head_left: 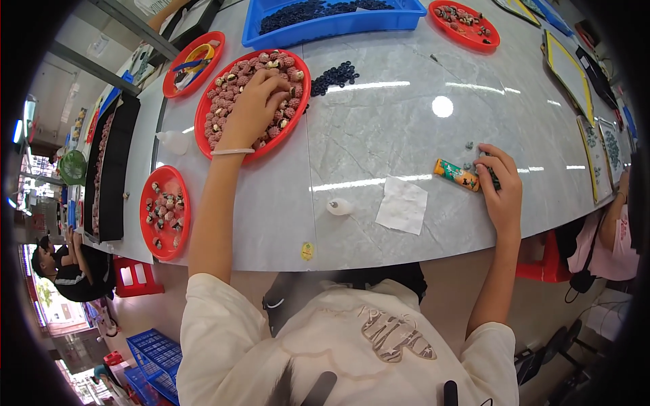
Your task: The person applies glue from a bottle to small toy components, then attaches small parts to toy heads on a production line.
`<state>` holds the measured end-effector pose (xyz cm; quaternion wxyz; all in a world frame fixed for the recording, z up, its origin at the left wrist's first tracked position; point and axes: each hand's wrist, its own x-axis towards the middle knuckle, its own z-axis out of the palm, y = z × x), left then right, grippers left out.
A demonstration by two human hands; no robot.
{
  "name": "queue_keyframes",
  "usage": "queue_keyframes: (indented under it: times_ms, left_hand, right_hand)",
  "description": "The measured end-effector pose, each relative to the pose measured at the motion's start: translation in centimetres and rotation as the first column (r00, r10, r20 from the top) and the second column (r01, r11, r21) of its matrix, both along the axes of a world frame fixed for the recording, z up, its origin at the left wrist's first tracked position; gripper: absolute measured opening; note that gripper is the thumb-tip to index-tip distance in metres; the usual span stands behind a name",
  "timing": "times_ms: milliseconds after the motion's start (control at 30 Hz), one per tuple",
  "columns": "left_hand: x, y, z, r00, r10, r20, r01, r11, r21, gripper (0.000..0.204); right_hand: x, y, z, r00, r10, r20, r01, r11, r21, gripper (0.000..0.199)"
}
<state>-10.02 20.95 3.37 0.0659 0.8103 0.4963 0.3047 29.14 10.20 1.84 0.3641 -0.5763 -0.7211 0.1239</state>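
Note:
My left hand point(252, 111) reaches into a large red dish point(200, 122) heaped with bumpy pinkish-brown pieces point(227, 88), some with cream and black parts. Its fingers curl down among them, and whatever they grip is hidden. On the right, the fingers of my right hand point(502, 193) close around something small and dark green, too covered to name. Beside its thumb lies an orange and green tube-shaped pack point(457, 174). Several small teal pieces point(468, 145) are scattered by the fingertips.
A white squeeze bottle point(340, 206) and a white paper point(402, 205) lie before me. Dark blue rings point(335, 78) are piled near a blue tray point(332, 27). Smaller red dishes point(144, 216) stand left and far right. A black box point(122, 169) sits at the left edge.

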Motion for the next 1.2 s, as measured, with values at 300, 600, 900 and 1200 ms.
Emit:
queue_keyframes:
  times_ms: [300,600,900,1200]
  left_hand:
    - [-2.3,-2.2,0.6,0.997,0.049,-0.057,-0.051,0.999,-0.019,0.010]
    - [0.2,-13.2,2.7,0.945,0.082,0.318,-0.054,0.994,-0.097,0.012]
    - [-1.1,-14.1,0.6,0.967,0.201,0.159,-0.147,0.943,-0.299,0.014]
    - [-2.1,-6.3,2.8,0.971,0.168,0.169,-0.142,0.978,-0.152,0.010]
  right_hand:
    - [0.1,0.4,-1.1,0.999,-0.029,0.024,0.028,0.998,0.052,0.010]
    - [-0.9,1.9,-1.4,0.995,0.069,0.070,-0.077,0.989,0.122,0.020]
    - [-2.4,3.6,-0.3,0.979,0.116,0.168,-0.119,0.993,0.009,0.011]
    - [-1.9,4.4,0.5,0.998,0.018,0.062,-0.027,0.990,0.141,0.012]
